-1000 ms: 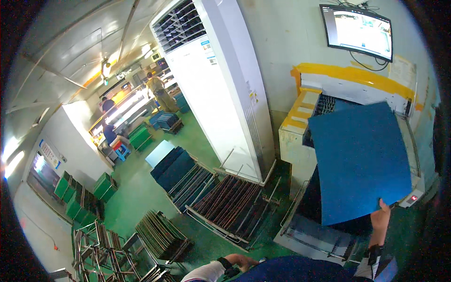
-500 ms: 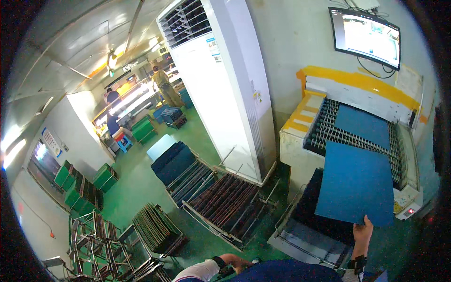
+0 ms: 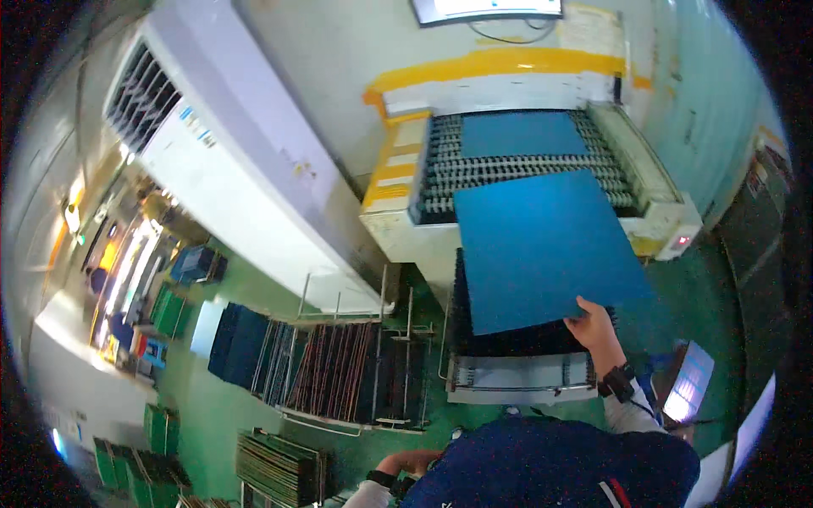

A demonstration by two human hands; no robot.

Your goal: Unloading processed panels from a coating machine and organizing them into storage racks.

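A large flat blue panel (image 3: 542,245) is pinched at its near edge by my right hand (image 3: 590,328), thumb on top and the other fingers out of sight underneath. The far end of the panel overlaps the front of a roller conveyor machine (image 3: 436,199). Another blue panel (image 3: 523,134) lies flat on the rollers farther in. Below the held panel stands a rack (image 3: 521,377) with dark sheets in it. My left hand (image 3: 412,462) is low beside my body, away from the panel, and its fingers are mostly hidden.
Left of the machine rises a tall white air conditioner (image 3: 254,195). Racks of upright dark panels (image 3: 334,372) stand on the green floor (image 3: 199,406), with another slotted rack (image 3: 275,470) nearer me. A screen (image 3: 487,8) hangs on the wall above the machine.
My view has swung right, bringing the machine toward the middle. The blue panel remains in my right hand, its far end over the rollers. My left hand stays low by my body.
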